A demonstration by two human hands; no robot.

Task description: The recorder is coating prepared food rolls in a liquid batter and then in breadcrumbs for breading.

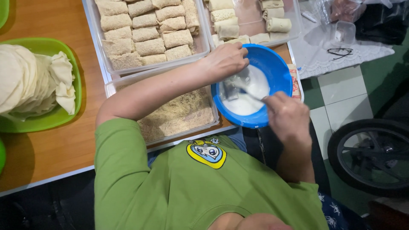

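Wearing a green short-sleeved shirt (170,187) with a yellow and blue cartoon patch on it, the person leans over the near edge of the wooden table (55,149), and the right hand (289,117) is closed around the handle of a thin metal utensil (251,94) whose working end sits in the white liquid batter (251,91) inside a round blue plastic bowl (279,70); the bowl hangs partly over the near right corner of the table, just beside a small printed packet (294,81) at its right rim. The left hand (226,59) reaches across to the bowl's far left rim, fingers curled and pressed together on the edge, though whether they pinch anything in the batter cannot be told. Just left of the bowl, along the near edge, lies a clear rectangular plastic tray of loose breadcrumbs (179,113), the left forearm crossing above it. At the left edge a lime-green plastic tray (42,123) carries a stack of pale thin round wrappers (30,81). Farther back, a clear tray holds rows of breadcrumb-coated rolls (147,32), and to its right another clear tray holds plain uncoated rolls (251,21). Off the right edge, over the tiled floor, a dark wheel (370,155) shows
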